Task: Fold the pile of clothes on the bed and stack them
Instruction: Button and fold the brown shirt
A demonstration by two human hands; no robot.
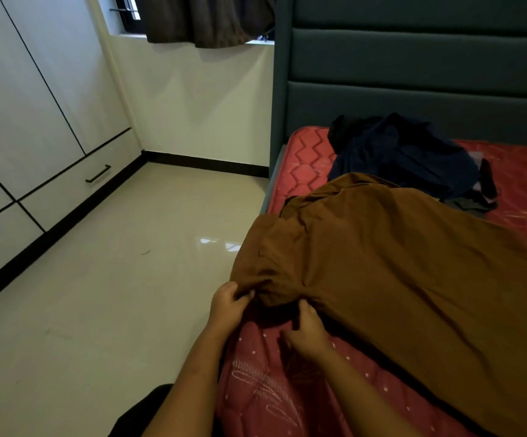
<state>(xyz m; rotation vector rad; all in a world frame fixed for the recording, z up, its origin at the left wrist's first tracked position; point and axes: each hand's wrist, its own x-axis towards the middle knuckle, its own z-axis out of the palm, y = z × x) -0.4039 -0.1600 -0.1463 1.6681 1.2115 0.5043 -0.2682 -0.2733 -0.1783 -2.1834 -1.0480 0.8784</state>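
Head view: the brown garment (397, 279) lies spread across the near part of the bed (303, 152), its left side hanging over the edge above the floor (129, 279). The left hand (227, 305) has its fingers (243, 298) clamped on a bunched bit of the garment's near corner. The right hand (309, 335) sits just beside it on the mattress, one finger up against the hem and the rest loosely curled; whether it has a real hold I cannot tell.

I judge this to be the start of folding this piece — laying it out and finding its edges, with no fold made in it yet. The next move calls for both hands to have a firm pinch on the hem, set apart from one another, so the cloth can be pulled flat and square on the bed. The overhanging side needs drawing back onto the mattress first, or the fold will come out crooked.

The pile of dark clothes (407, 156) waits unfolded near the headboard (413, 89), touching the far end of the brown garment. No folded stack shows.

As for containers — no basket or box is in view. The wardrobe (19, 121) and its drawer (76, 181) are closed, so their contents are hidden.
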